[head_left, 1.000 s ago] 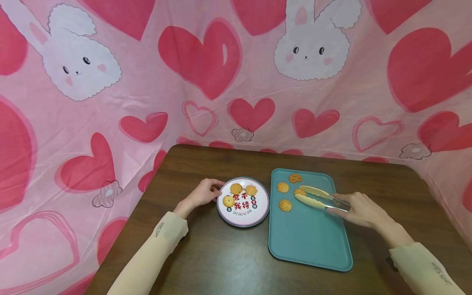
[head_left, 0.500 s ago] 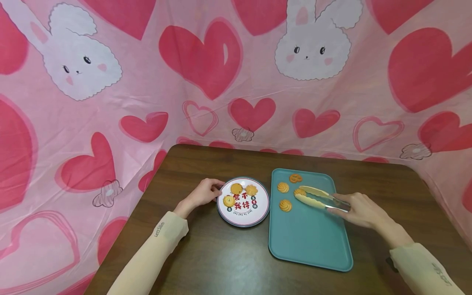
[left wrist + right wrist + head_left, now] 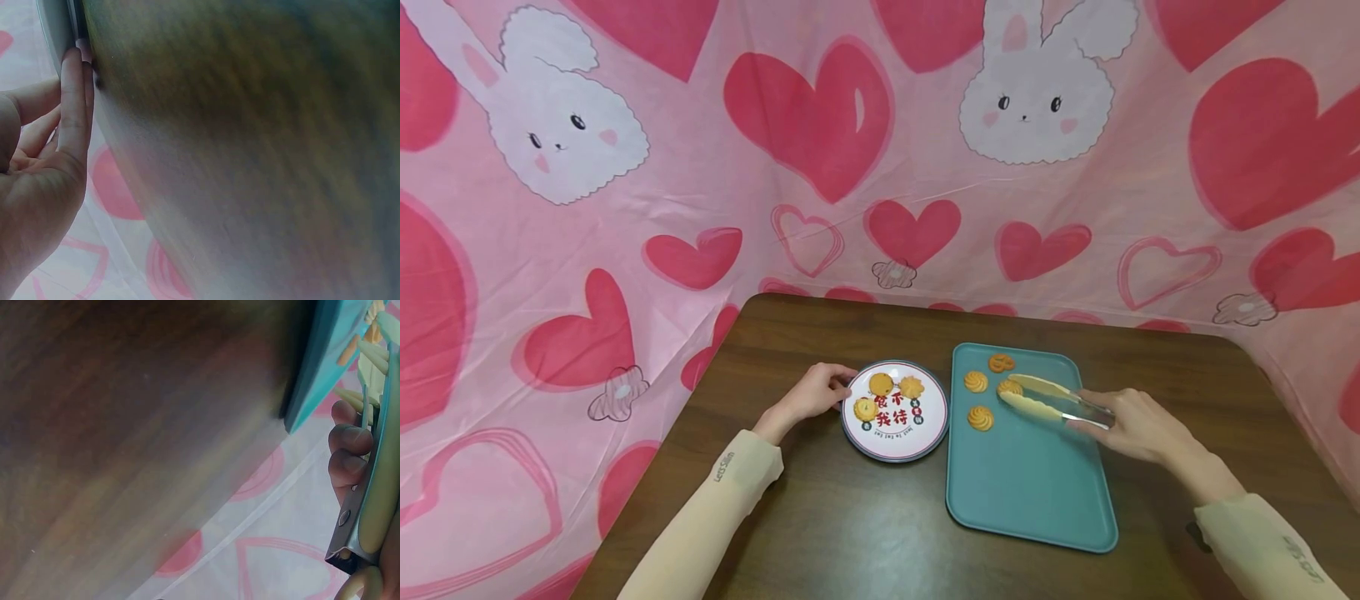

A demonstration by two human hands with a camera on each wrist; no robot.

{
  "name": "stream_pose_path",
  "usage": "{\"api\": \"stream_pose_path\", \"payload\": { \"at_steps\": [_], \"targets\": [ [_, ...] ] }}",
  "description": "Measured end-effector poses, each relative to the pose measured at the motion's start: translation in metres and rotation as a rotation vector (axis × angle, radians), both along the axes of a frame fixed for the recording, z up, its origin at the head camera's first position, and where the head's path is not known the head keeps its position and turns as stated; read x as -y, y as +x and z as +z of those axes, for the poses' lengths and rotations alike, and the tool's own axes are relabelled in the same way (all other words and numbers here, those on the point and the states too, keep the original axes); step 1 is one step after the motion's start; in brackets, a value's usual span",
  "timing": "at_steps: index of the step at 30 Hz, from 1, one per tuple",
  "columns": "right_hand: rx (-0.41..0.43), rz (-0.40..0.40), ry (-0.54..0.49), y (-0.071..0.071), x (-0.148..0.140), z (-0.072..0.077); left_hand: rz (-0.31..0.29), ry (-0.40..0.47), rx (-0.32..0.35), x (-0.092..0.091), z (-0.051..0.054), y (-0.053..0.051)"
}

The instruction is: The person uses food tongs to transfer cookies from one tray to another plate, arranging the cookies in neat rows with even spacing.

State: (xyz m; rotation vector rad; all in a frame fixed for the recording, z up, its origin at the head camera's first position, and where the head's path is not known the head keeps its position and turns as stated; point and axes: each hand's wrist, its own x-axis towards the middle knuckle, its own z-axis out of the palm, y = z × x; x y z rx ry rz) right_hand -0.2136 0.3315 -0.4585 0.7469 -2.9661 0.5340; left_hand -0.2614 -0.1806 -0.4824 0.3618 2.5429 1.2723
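My left hand (image 3: 814, 390) pinches the left rim of a round white plate (image 3: 898, 442) with red characters and a dark edge. The left wrist view shows its thumb and fingers (image 3: 74, 106) at that rim. Three cookies lie on the plate: a round one (image 3: 881, 383), a flower-shaped one (image 3: 912, 386) and a ridged one (image 3: 865, 408). My right hand (image 3: 1138, 427) grips metal tongs (image 3: 1037, 406) with cream tips. Those tips straddle a swirl cookie (image 3: 1009, 387) over the teal tray (image 3: 1030, 483); whether it is lifted, I cannot tell.
On the tray's far left part lie a pretzel-shaped cookie (image 3: 1001, 362) and two swirl cookies, one behind (image 3: 975, 382) and one nearer (image 3: 980, 417). Plate and tray stand side by side on a brown wooden table (image 3: 820, 525). Pink heart-patterned cloth (image 3: 925, 175) hangs behind.
The tongs have shifted slightly up in the head view, and their tips stand a little closer together around the swirl cookie. My left hand and the plate have stayed put.
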Motion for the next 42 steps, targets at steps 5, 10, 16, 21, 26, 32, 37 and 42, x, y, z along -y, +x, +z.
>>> {"api": "stream_pose_path", "payload": {
  "at_steps": [5,10,16,21,26,32,37,42],
  "targets": [
    [-0.043,0.023,-0.011,-0.002,0.003,0.005,-0.003,-0.013,-0.006,0.0,0.0,0.0],
    [-0.065,0.033,0.005,-0.003,0.011,0.01,0.003,-0.014,0.001,-0.001,0.0,0.0],
    [-0.058,0.061,0.01,-0.001,0.029,0.023,0.013,-0.01,0.01,-0.001,0.0,0.0],
    [-0.08,0.107,0.005,-0.004,0.043,0.026,0.013,-0.008,0.012,-0.001,0.001,0.001],
    [-0.081,0.142,0.0,-0.007,0.057,0.026,0.004,-0.007,0.006,0.0,0.001,0.001],
    [-0.109,0.184,-0.009,-0.013,0.073,0.023,-0.001,0.002,0.012,0.0,-0.001,-0.001],
    [-0.127,0.242,-0.026,-0.017,0.087,0.02,-0.001,0.003,0.016,0.001,-0.001,-0.002],
    [-0.148,0.284,-0.008,-0.019,0.101,0.016,-0.002,0.007,0.015,0.001,-0.002,-0.002]
  ]
}}
